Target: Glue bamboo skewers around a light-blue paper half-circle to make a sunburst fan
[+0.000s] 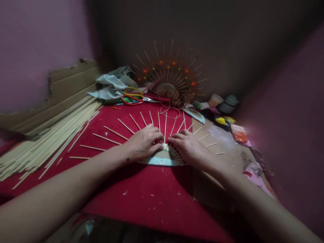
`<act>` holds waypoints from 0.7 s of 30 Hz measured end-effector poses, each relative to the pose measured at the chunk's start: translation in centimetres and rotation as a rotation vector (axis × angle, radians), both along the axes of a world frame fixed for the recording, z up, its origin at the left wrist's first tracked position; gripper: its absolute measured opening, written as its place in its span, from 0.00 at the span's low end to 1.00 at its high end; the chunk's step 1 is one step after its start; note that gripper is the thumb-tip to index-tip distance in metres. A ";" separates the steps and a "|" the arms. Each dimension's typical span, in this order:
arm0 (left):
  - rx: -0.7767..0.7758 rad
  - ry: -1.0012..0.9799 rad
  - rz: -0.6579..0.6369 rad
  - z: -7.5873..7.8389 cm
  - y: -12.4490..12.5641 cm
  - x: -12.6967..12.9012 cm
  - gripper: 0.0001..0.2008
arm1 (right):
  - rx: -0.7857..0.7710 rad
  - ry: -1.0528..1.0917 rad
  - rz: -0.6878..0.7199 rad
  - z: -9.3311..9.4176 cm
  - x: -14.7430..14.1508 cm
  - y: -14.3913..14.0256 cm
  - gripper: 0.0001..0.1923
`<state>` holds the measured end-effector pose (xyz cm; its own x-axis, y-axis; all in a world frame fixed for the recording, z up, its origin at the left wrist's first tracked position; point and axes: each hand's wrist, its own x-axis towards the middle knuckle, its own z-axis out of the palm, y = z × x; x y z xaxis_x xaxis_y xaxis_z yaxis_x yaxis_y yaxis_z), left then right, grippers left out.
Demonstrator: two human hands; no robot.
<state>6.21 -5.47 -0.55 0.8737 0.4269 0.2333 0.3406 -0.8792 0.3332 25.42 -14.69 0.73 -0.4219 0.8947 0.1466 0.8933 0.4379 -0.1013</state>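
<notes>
My left hand [144, 141] and my right hand [188, 147] lie palm down on a half-round cardboard piece [162, 159] on the red cloth [152, 195]. Thin wooden sticks [115, 132] fan out from that piece like rays. The fingertips of both hands meet at the fan's centre, pressing on the stick ends there. Neither hand is closed around anything I can make out.
A large bundle of long sticks [48, 138] lies at the left beside cardboard sheets [68, 87]. Red-handled scissors [136, 98], a finished stick fan with red flowers [169, 74], a twine ball [165, 91], small pots [222, 101] and coloured packets [239, 135] crowd the back and right.
</notes>
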 end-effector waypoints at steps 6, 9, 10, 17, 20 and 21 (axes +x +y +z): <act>0.013 -0.024 -0.025 -0.3 0.0 0.0 0.06 | -0.013 0.001 -0.030 -0.7 0.4 0.3 0.13; 0.033 -0.058 -0.057 -0.4 0.1 0.0 0.07 | -0.024 0.008 -0.025 -0.9 0.5 0.3 0.13; 0.038 -0.074 -0.072 -0.4 0.1 -0.1 0.07 | -0.029 0.013 -0.022 -0.9 0.6 0.3 0.13; 0.110 -0.122 -0.212 -0.5 -0.1 -0.4 0.11 | 0.018 0.005 -0.062 0.0 0.4 -1.2 0.15; 0.217 -0.068 -0.226 -0.2 -0.6 -0.4 0.11 | 0.075 0.024 -0.072 0.5 0.5 -2.4 0.16; 0.255 -0.053 -0.227 -0.1 -0.8 -0.4 0.11 | 0.098 0.040 -0.078 0.6 0.6 -2.9 0.16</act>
